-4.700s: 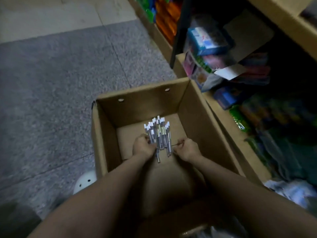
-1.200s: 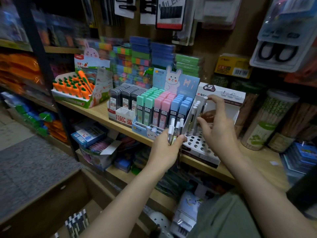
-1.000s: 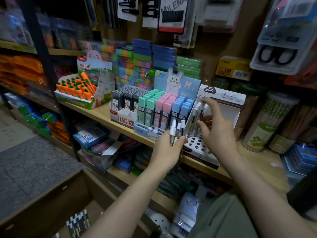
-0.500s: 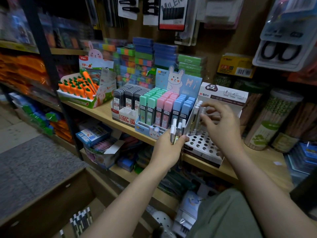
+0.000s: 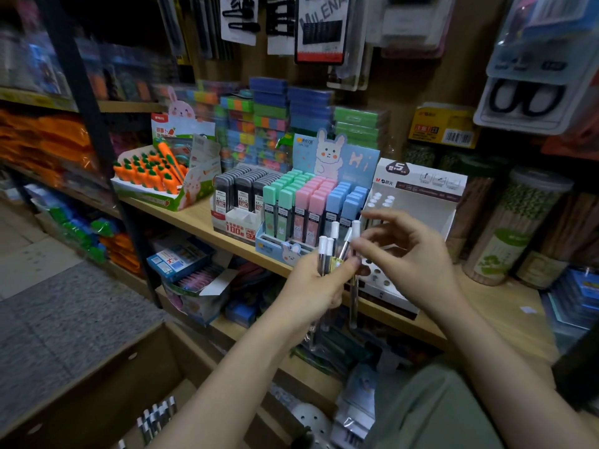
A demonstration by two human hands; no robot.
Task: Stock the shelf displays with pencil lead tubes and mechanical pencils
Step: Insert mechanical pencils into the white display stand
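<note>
Pencils (image 5: 377,202) stand in white display box (image 5: 418,202); carton (image 5: 97,390) holds more.

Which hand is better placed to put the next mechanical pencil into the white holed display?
The right hand: it pinches one pencil beside the holed display, while the left hand holds the bundle.

- The left hand (image 5: 316,288) grips a bundle of mechanical pencils (image 5: 327,254), white caps up.
- The right hand (image 5: 411,257) pinches one pencil (image 5: 354,251) from that bundle.
- Behind them, on the wooden shelf (image 5: 194,218), stands a white perforated display box (image 5: 421,202) beside pastel lead tubes (image 5: 311,202).
</note>
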